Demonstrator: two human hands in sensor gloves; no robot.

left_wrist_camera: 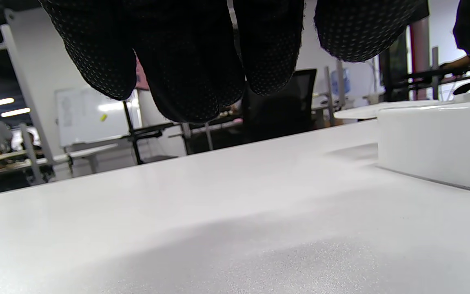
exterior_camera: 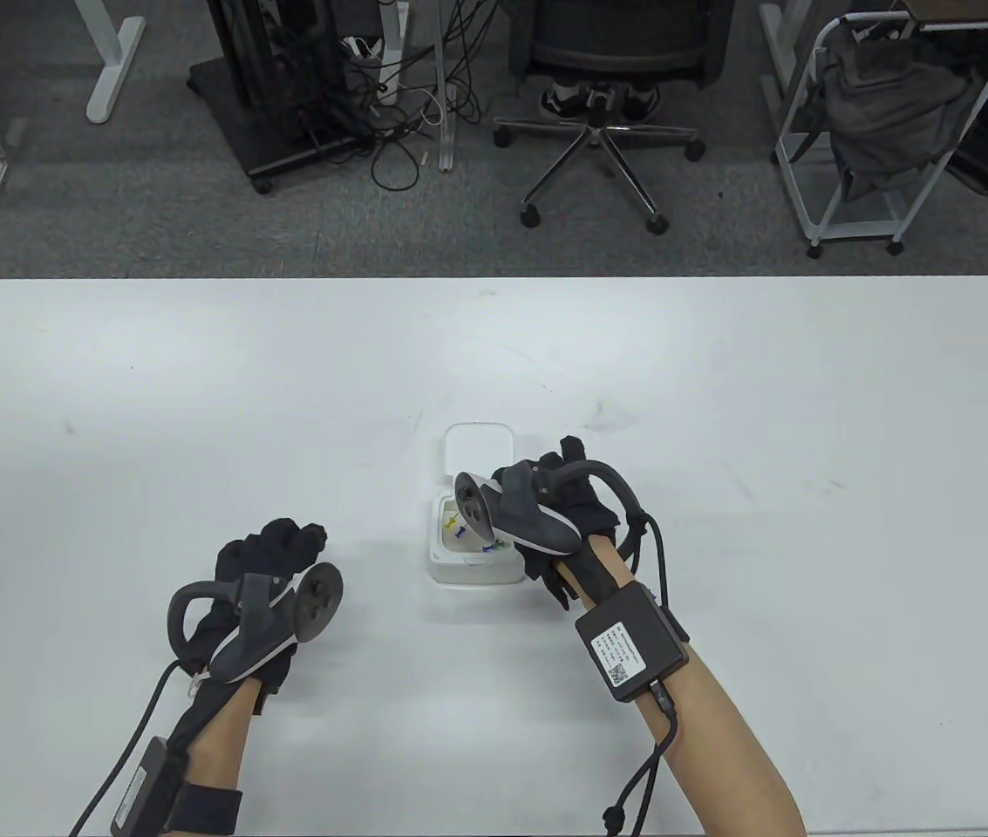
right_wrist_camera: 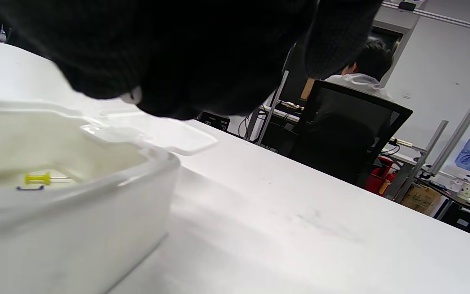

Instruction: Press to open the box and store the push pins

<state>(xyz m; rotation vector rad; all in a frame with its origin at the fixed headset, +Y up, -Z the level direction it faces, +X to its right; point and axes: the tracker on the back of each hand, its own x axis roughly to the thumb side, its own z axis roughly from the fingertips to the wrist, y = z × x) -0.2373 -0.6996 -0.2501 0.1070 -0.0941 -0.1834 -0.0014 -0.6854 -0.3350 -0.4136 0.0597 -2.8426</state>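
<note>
A small white box (exterior_camera: pixel 472 571) stands open on the table, its lid (exterior_camera: pixel 478 449) tipped back. Several coloured push pins (exterior_camera: pixel 456 526) lie inside; a yellow pin (right_wrist_camera: pixel 37 178) shows in the right wrist view. My right hand (exterior_camera: pixel 559 488) hovers over the box's right rim, its fingers (right_wrist_camera: pixel 198 49) bunched just above the opening. I cannot tell whether it holds anything. My left hand (exterior_camera: pixel 280 545) rests on the table to the left of the box, its fingers (left_wrist_camera: pixel 186 61) loosely curled and holding nothing. The box wall (left_wrist_camera: pixel 435 143) shows at the right of the left wrist view.
The white table (exterior_camera: pixel 197 392) spreads wide around the box. Beyond its far edge stand an office chair (exterior_camera: pixel 598 131), a wire cart (exterior_camera: pixel 895 122) and desk legs with cables.
</note>
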